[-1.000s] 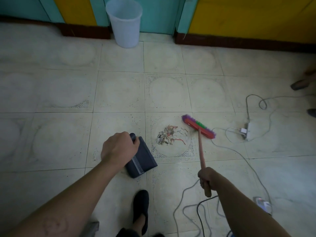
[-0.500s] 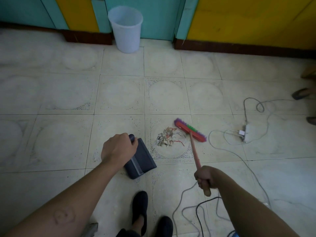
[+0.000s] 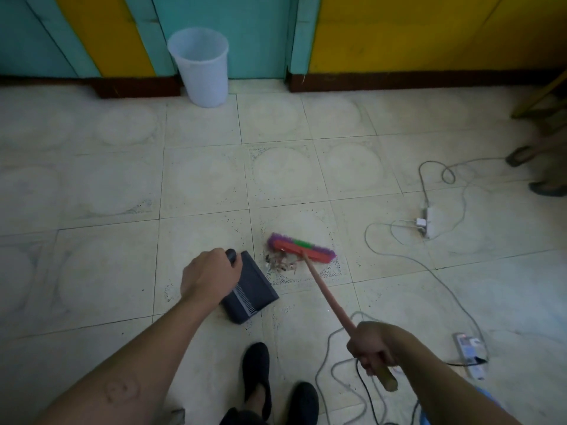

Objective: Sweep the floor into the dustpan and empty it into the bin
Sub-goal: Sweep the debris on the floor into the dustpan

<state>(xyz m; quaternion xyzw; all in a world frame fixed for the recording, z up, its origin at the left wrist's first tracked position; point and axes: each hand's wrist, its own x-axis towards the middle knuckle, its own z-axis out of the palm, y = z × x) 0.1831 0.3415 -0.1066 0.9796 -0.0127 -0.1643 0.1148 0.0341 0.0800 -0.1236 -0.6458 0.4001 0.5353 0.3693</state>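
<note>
My left hand (image 3: 210,277) grips the handle of a dark dustpan (image 3: 253,292) that rests on the tiled floor. My right hand (image 3: 371,346) holds the lower end of a broom (image 3: 302,248) by its pink stick; the head is red with purple and green bristles. The broom head lies over the far side of a small pile of scraps (image 3: 280,263), which sits just right of the dustpan's front corner. A white plastic bin (image 3: 201,67) stands upright against the far wall.
Grey cables (image 3: 399,253) loop across the floor on the right, with a white power strip (image 3: 431,222) and a second strip (image 3: 468,352). My two dark shoes (image 3: 257,372) are below the dustpan. Another person's feet (image 3: 521,154) are at the right edge.
The broom head has swung left and toward me, onto the pile, pushing the scraps closer to the dustpan. The dustpan and my left hand stayed in place.
</note>
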